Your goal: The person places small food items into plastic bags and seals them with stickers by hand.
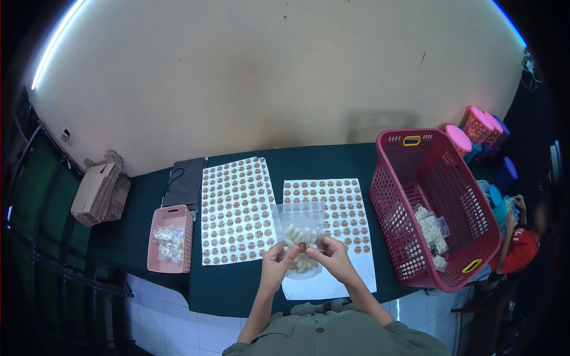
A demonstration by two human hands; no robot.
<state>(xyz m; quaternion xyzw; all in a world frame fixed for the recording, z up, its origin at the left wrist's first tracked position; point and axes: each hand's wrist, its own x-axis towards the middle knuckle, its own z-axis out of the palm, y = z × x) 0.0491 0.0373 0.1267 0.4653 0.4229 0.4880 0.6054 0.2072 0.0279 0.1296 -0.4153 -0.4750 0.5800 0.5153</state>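
While two hands (278, 261) (335, 258) pinch one bag (301, 237).

The print on the sticker sheets (237, 210) is too small to read.

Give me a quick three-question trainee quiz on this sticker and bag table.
1. True or false: both hands, left hand and right hand, hold the bag.
2. Which holds packed bags on the person's right: A red basket, B pink tray, C cardboard?
3. How many sticker sheets lie on the table?
Key: 1 true; 2 A; 3 two.
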